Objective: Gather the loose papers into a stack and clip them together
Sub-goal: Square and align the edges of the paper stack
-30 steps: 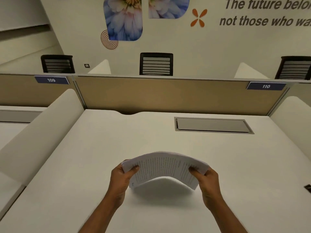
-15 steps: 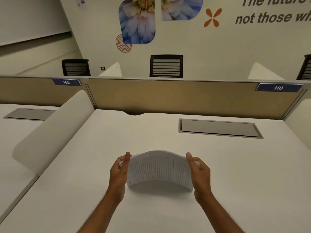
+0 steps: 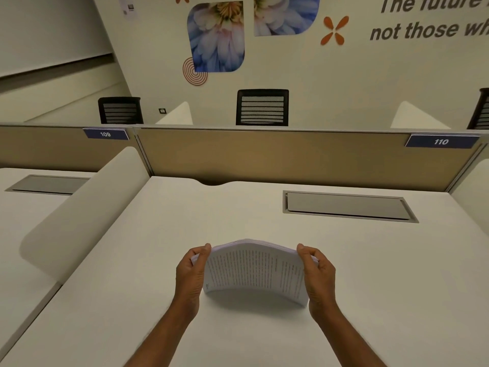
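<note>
A stack of printed white papers [image 3: 255,271] stands almost upright on its lower edge on the white desk [image 3: 370,274], bowed upward in the middle. My left hand [image 3: 191,274] grips the stack's left side and my right hand [image 3: 316,274] grips its right side, thumbs on the printed face towards me. The sheets' top edges look nearly even. No clip is in view.
A grey cable hatch [image 3: 346,206] is set into the desk at the back right. A tan partition [image 3: 291,157] closes the far edge, and a white curved divider [image 3: 87,210] bounds the left side. Black chairs [image 3: 262,107] stand beyond the partition.
The stack has gone from lying arched and low between my hands to standing nearly upright on its lower edge. My hands have shifted to its sides and moved closer together.
</note>
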Action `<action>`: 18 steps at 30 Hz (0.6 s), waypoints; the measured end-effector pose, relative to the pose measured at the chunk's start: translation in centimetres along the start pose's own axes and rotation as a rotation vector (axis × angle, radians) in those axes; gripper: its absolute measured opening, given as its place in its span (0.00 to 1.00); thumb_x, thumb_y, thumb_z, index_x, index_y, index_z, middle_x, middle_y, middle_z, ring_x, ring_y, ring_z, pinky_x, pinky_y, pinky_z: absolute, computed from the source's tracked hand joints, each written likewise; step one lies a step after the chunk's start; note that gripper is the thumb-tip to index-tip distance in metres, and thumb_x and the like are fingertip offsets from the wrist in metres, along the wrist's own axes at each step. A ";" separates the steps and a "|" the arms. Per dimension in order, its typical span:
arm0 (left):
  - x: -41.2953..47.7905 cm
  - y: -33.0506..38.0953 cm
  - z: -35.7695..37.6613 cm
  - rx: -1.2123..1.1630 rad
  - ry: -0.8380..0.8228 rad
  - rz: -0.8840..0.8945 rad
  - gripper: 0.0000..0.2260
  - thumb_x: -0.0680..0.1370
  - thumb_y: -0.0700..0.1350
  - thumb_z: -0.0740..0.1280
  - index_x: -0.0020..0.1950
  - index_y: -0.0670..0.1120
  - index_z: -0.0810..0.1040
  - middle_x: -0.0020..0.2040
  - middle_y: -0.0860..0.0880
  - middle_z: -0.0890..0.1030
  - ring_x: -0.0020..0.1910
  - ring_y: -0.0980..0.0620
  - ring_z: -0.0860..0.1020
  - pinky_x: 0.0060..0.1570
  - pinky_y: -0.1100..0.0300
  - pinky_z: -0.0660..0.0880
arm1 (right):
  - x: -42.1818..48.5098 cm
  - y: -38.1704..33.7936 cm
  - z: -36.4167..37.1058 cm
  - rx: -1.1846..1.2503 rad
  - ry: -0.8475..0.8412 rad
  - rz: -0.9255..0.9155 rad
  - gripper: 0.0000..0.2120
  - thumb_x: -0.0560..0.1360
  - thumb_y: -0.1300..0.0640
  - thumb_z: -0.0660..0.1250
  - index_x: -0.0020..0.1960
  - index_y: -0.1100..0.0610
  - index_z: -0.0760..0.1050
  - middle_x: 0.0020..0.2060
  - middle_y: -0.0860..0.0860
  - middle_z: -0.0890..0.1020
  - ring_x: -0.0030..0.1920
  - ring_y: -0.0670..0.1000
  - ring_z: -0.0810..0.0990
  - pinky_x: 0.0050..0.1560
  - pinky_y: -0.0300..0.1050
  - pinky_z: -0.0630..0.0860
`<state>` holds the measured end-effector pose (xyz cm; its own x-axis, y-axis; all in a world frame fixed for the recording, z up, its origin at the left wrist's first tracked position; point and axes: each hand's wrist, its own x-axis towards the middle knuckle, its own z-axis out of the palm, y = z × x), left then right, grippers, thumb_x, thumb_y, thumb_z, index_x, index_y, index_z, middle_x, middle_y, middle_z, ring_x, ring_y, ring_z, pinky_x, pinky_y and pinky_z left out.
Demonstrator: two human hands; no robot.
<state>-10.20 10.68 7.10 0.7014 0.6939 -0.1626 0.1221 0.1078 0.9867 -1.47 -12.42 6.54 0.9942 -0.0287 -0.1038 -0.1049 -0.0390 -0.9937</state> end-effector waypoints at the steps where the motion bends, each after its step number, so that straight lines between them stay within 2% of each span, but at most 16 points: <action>1: 0.1 0.0 0.0 0.002 -0.002 -0.001 0.14 0.83 0.54 0.65 0.52 0.45 0.83 0.43 0.50 0.85 0.43 0.52 0.79 0.41 0.60 0.74 | 0.1 0.0 0.0 0.000 0.005 0.001 0.20 0.73 0.37 0.62 0.47 0.51 0.81 0.39 0.48 0.85 0.42 0.49 0.79 0.38 0.42 0.73; 5: 0.4 0.1 0.1 0.028 -0.011 -0.009 0.17 0.83 0.56 0.64 0.48 0.45 0.84 0.37 0.52 0.84 0.40 0.53 0.78 0.40 0.61 0.73 | 0.5 0.2 0.1 0.008 0.016 0.010 0.15 0.77 0.40 0.64 0.44 0.50 0.82 0.34 0.42 0.84 0.40 0.49 0.79 0.39 0.44 0.73; 7: 0.5 0.1 0.0 0.021 -0.020 -0.009 0.19 0.83 0.57 0.63 0.48 0.44 0.84 0.37 0.52 0.84 0.40 0.53 0.78 0.41 0.61 0.73 | 0.8 0.4 0.2 -0.001 0.028 0.018 0.17 0.81 0.42 0.64 0.42 0.51 0.81 0.33 0.43 0.84 0.39 0.50 0.79 0.39 0.44 0.73; 12: 1.0 0.1 0.0 0.023 -0.028 -0.005 0.19 0.83 0.56 0.64 0.49 0.41 0.84 0.37 0.51 0.83 0.40 0.52 0.78 0.39 0.61 0.73 | 1.3 0.8 0.3 -0.018 0.038 0.006 0.18 0.82 0.42 0.62 0.43 0.53 0.81 0.35 0.49 0.85 0.39 0.50 0.79 0.39 0.44 0.73; 15: 1.1 0.3 0.0 0.039 -0.057 -0.002 0.21 0.81 0.62 0.63 0.50 0.45 0.84 0.40 0.50 0.85 0.39 0.54 0.80 0.37 0.66 0.76 | 1.3 0.5 0.4 -0.013 0.022 -0.006 0.18 0.83 0.43 0.61 0.44 0.53 0.81 0.36 0.50 0.85 0.39 0.51 0.79 0.39 0.44 0.73; 16: 1.2 0.3 -0.1 0.047 -0.074 0.001 0.19 0.79 0.62 0.65 0.52 0.48 0.84 0.42 0.51 0.86 0.41 0.55 0.82 0.35 0.68 0.78 | 1.4 0.4 0.4 -0.010 0.009 -0.012 0.18 0.82 0.42 0.61 0.44 0.52 0.81 0.36 0.49 0.85 0.40 0.51 0.80 0.39 0.43 0.73; 18: 1.4 -0.1 -0.6 0.078 -0.138 0.002 0.15 0.75 0.60 0.72 0.56 0.54 0.83 0.48 0.53 0.87 0.47 0.54 0.83 0.36 0.68 0.80 | 1.5 0.3 -0.2 -0.022 -0.069 -0.034 0.15 0.79 0.37 0.63 0.49 0.46 0.81 0.38 0.44 0.85 0.43 0.49 0.81 0.39 0.40 0.75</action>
<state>-9.66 12.06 6.83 0.7906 0.5895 -0.1657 0.1713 0.0469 0.9841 0.00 -12.70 6.10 0.9964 0.0422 -0.0735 -0.0709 -0.0609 -0.9956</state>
